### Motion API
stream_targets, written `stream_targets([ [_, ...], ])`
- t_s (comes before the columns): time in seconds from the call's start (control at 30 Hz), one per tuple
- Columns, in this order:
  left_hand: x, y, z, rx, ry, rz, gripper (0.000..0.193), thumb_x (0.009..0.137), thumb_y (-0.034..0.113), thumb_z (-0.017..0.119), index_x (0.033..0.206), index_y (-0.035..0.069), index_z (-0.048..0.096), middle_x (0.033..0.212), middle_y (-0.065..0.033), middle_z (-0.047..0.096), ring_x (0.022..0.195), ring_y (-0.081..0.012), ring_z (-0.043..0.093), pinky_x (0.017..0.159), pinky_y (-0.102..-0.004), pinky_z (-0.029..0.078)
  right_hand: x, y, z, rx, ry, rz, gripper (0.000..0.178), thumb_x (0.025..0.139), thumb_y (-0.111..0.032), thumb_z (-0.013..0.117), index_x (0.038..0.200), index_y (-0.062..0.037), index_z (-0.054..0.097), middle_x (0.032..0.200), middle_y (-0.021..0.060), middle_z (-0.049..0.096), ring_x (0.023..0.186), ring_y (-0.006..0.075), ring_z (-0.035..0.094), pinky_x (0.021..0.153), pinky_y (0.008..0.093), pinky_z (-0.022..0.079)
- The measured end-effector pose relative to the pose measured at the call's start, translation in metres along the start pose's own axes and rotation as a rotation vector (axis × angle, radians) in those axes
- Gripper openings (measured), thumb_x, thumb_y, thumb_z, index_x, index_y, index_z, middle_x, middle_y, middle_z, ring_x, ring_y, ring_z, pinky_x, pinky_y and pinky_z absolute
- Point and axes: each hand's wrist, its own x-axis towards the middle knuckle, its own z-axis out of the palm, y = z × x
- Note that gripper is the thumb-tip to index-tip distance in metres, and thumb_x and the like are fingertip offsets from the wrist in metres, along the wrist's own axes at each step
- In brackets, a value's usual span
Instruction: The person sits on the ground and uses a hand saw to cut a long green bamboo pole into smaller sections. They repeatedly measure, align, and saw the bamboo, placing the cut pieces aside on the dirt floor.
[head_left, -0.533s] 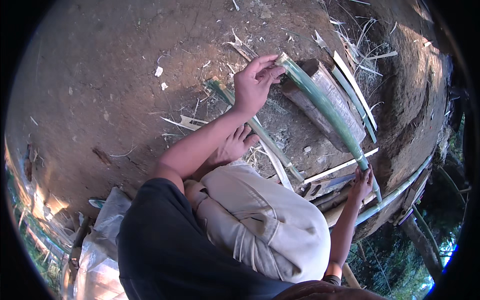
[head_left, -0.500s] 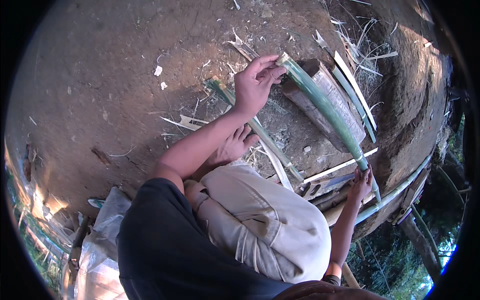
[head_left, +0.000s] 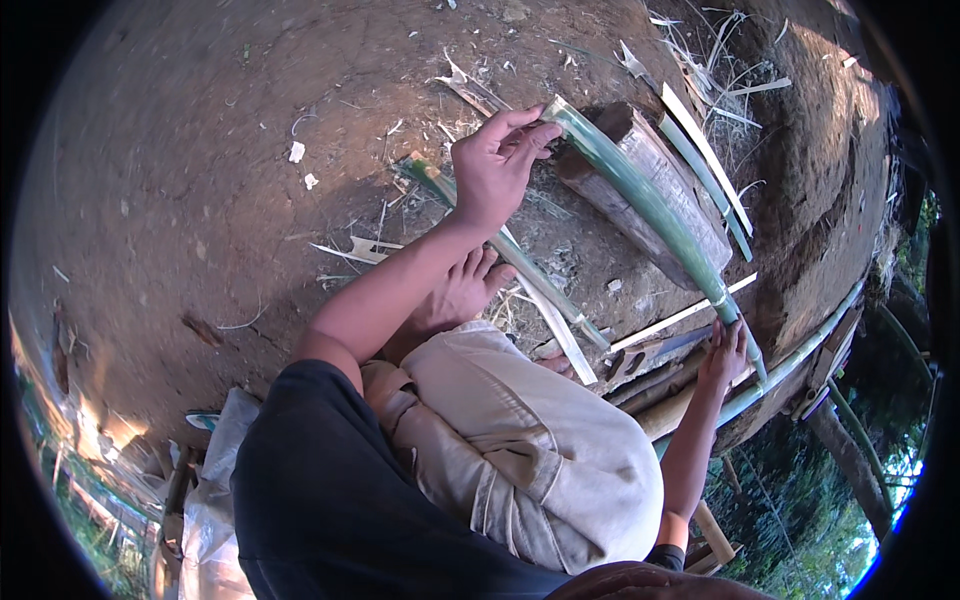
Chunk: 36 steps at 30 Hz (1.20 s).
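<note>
Currently we hold one green bamboo strip (head_left: 640, 195) at both ends, spanning from 12 o'clock down to 4 o'clock of the view. Our left hand (head_left: 495, 165) pinches the wide cut end at 12 o'clock, its fingertips (head_left: 535, 135) closed on the edge of the strip. Our right hand (head_left: 725, 355) is closed around the narrow end at 4 o'clock, just past a pale node ring. This two-point grip appears to keep the long, springy strip steady and lifted, though we cannot tell whether its middle touches the wooden block (head_left: 650, 185) beneath it.

Materials: the strip is smooth, glossy green on its outer face, gently curved across its width and tapering toward the right hand. The block is grey, weathered and rough-grained, lying on bare brown earth (head_left: 200, 150). A second, thinner green strip (head_left: 500, 240) lies on the ground at the centre, passing beside our bare foot (head_left: 455, 295). Pale split slats (head_left: 705, 150) lie at 1 o'clock, matte and fibrous. Dry shavings and splinters litter the soil. Beige trousers (head_left: 520, 450) cover our bent knee at 6 o'clock.
</note>
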Motion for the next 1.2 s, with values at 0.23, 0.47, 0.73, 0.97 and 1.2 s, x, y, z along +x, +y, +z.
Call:
stream_targets([
  [0.23, 0.001, 0.004, -0.003, 0.04, -0.027, -0.065, 0.028, 0.095, 0.005, 0.069, 0.119, -0.006, 0.062, 0.103, -0.0176, 0.072, 0.093, -0.0194, 0.073, 0.073, -0.0292, 0.065, -0.003, -0.002, 0.007, -0.012, 0.006, 0.001, 0.034, 0.102, -0.021, 0.06, 0.128, 0.0015, 0.056, 0.117, 0.0143, 0.065, 0.101, 0.0223, 0.07, 0.086, 0.0286, 0.061],
  [0.47, 0.001, 0.008, -0.001, 0.105, -0.047, 0.004, 0.036, 0.094, 0.003, 0.068, 0.129, -0.004, 0.062, 0.107, -0.0163, 0.072, 0.09, -0.0154, 0.072, 0.072, -0.0262, 0.063, 0.004, 0.003, -0.003, -0.006, -0.043, -0.006, 0.033, 0.103, -0.021, 0.059, 0.128, 0.0008, 0.056, 0.116, 0.0148, 0.067, 0.099, 0.0229, 0.071, 0.081, 0.0266, 0.063],
  [0.73, 0.001, 0.009, -0.009, 0.055, -0.072, -0.125, 0.039, 0.094, 0.004, 0.069, 0.131, -0.005, 0.06, 0.111, -0.0171, 0.071, 0.089, -0.0149, 0.072, 0.073, -0.0254, 0.063, 0.003, 0.001, -0.001, 0.008, -0.06, 0.013, 0.035, 0.103, -0.021, 0.059, 0.129, 0.0015, 0.053, 0.119, 0.0149, 0.064, 0.102, 0.0247, 0.07, 0.086, 0.0305, 0.062],
  [0.97, 0.014, 0.018, -0.006, -0.189, -0.062, -0.308, 0.039, 0.093, 0.006, 0.07, 0.127, -0.004, 0.054, 0.115, -0.0156, 0.066, 0.087, -0.0173, 0.07, 0.066, -0.0268, 0.062, -0.007, 0.012, -0.002, 0.079, 0.033, 0.024, 0.038, 0.104, -0.023, 0.057, 0.129, 0.0027, 0.048, 0.118, 0.0181, 0.062, 0.104, 0.0297, 0.069, 0.088, 0.0341, 0.061],
  [1.2, 0.014, 0.027, 0.008, -0.08, 0.0, -0.339, 0.035, 0.095, 0.008, 0.067, 0.126, 0.0, 0.051, 0.113, -0.0127, 0.063, 0.087, -0.0168, 0.066, 0.065, -0.0283, 0.057, -0.004, 0.0, 0.016, 0.14, 0.076, -0.04, 0.03, 0.099, -0.014, 0.066, 0.118, 0.0088, 0.06, 0.109, 0.0163, 0.067, 0.096, 0.0251, 0.071, 0.086, 0.0326, 0.062],
])
